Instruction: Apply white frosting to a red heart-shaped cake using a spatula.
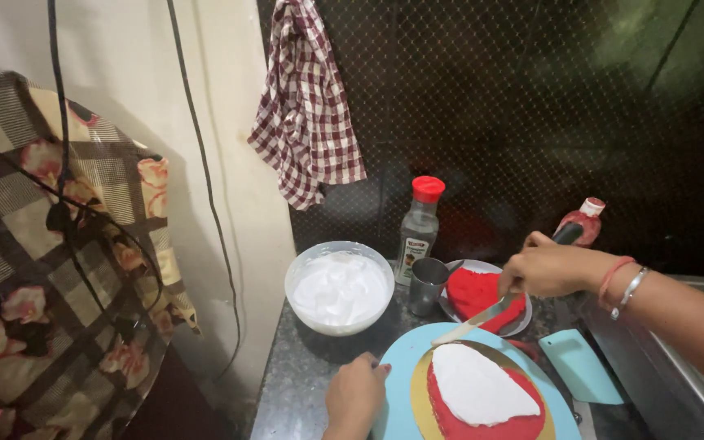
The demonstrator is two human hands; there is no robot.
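Landmark = red cake (482,411) on gold board, blue turntable (401,383).

- Far left of cake: bowl of white cream (340,289) on counter (295,383), touching nothing.
- Your left hand (356,395) at turntable's left rim, fingers curled on edge. Keep it braced, turn slow.
- Cake top: cream patch, sides bare red.
- Up-right of cake: your right hand (552,269) gripping spatula (474,319), blade tip near cake's far edge. Hold blade flat, light pressure, push cream outward.

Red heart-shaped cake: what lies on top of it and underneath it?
White cream covers most of the red heart-shaped cake. Beneath sits a gold cake board on a light-blue turntable; the cake's underside is hidden.
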